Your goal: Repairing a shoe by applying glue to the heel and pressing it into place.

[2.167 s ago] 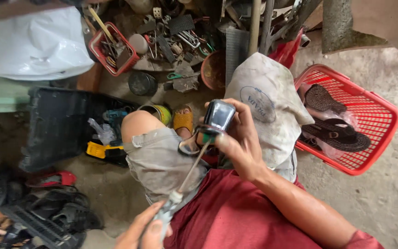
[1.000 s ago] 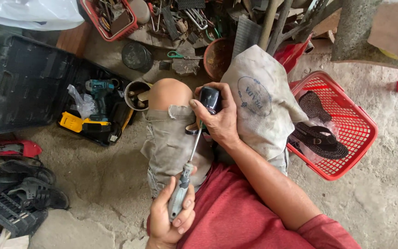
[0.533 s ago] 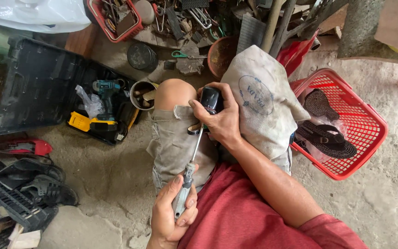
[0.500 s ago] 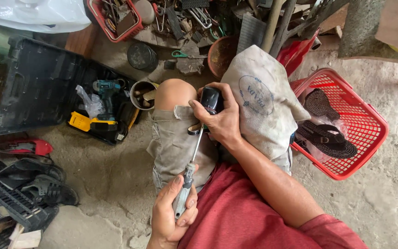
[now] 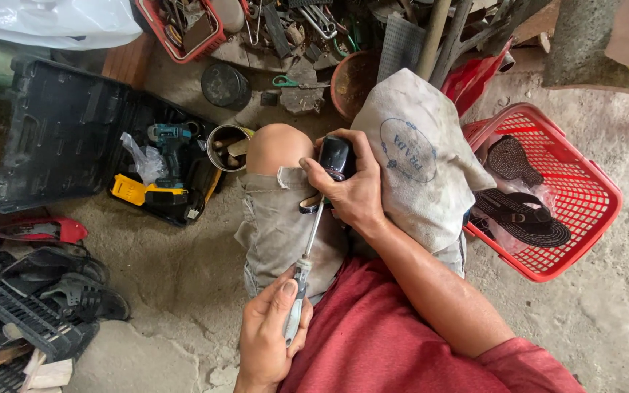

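Just left of the frame's centre we hold a long screwdriver with a thin steel shaft and a grey-and-black handle (image 5: pixel 307 258). Our left hand (image 5: pixel 271 331), at lower centre, is wrapped tight around the handle with the thumb laid along it. Our right hand (image 5: pixel 347 189) is curled closed around a small black glossy object with a rounded top (image 5: pixel 335 156), pinning it beside our bare knee (image 5: pixel 274 145) above the grey shorts (image 5: pixel 278 225).

The likeliest mishap, in our judgement, is the tip slipping off the glossy piece. The tip is hidden under the right hand's fingers, so a push that is off-line could drive the shaft into those fingers or the knee (both sit right at the working end). The object could also twist in the grip, since it rests on cloth and leg rather than anything firm.

The screwdriver's long axis runs on a steep diagonal, handle at lower left, tip pointing up and slightly right into the black object.

An open black tool case with a teal cordless drill (image 5: pixel 172 142) lies at left; a red plastic basket holding dark sandals (image 5: pixel 584 182) sits at right.
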